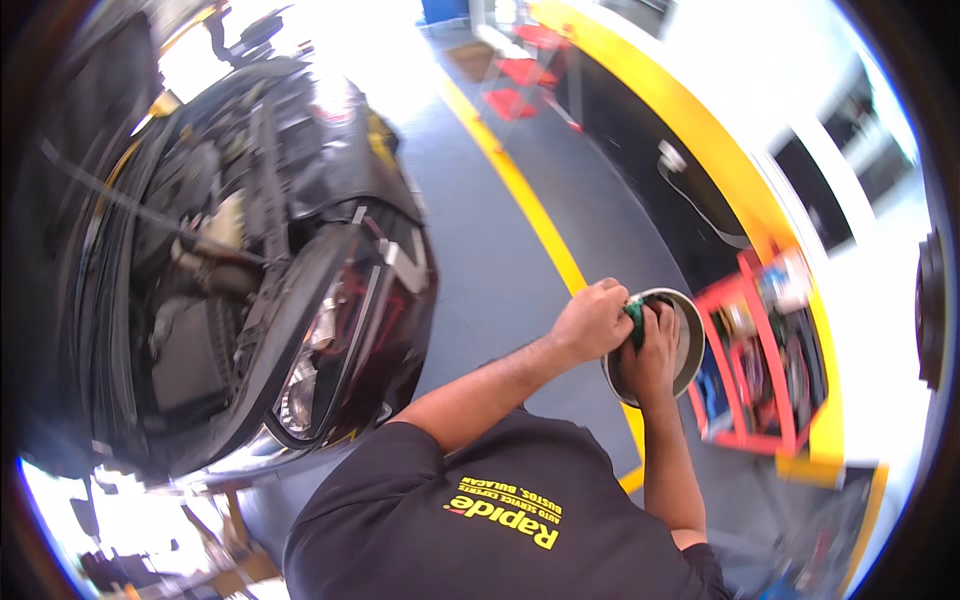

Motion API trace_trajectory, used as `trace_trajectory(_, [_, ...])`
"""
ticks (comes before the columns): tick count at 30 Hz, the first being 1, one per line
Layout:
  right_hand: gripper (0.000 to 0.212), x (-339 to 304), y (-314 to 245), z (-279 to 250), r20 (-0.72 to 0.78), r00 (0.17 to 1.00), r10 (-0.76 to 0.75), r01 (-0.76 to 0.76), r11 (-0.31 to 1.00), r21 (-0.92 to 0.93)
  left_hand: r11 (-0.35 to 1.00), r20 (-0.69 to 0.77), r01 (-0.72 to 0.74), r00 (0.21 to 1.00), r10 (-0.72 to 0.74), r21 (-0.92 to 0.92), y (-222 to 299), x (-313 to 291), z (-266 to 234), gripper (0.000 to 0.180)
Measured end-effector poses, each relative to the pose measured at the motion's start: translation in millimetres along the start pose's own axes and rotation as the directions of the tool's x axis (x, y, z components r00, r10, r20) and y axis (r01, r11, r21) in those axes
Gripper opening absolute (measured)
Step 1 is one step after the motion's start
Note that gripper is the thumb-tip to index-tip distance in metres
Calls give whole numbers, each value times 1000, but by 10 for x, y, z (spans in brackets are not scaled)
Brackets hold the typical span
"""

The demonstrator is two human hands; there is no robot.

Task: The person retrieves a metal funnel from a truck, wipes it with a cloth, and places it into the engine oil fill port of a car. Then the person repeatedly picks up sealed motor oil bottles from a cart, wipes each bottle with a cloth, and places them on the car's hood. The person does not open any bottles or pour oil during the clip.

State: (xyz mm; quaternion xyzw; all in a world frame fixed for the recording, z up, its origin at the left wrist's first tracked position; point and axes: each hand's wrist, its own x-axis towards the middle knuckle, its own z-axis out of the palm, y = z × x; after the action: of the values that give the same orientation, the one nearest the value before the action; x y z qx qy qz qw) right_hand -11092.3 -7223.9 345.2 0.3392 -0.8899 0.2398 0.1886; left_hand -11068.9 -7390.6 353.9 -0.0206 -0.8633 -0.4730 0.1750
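Observation:
In front of my chest is a round metal pan (690, 345) with a pale rim and a greyish inside, tilted. My left hand (595, 318) is closed at its left edge, with fingers curled over the rim. Reaching into the pan, my right hand (652, 348) has its fingers bent around a crumpled green piece (636, 322), which looks like a rag or a scrubbing pad. The green piece sits between the two hands and partly under the fingers. Motion blur softens the fingertips, and the hands hide part of the pan's inside.
To the left stands a dark car (345, 300) with its engine bay exposed. A red tool cart (745, 350) holding assorted items stands just right of the pan. Yellow lines (540, 215) cross the grey floor. Farther off is a red folding stepladder (525, 75), near a yellow-and-black wall (640, 130).

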Motion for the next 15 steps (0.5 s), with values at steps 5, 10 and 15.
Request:
trace_trajectory(5, [42, 1781, 83, 1214, 343, 907, -244, 62, 884, 463, 985, -287, 153, 950, -123, 83, -1297, 965, -693, 21])
trace_trajectory(10, [47, 3299, 117, 2138, 603, 560, -568, 36, 744, 667, 940, -543, 304, 821, -177, 154, -2355, 1751, -1696, 22])
trace_trajectory(15, [48, 4834, 98, 2479, 530, 738, -417, -424, 325, 845, 864, -778, 477, 601, -185, 163, -2773, 2327, -2830, 20])
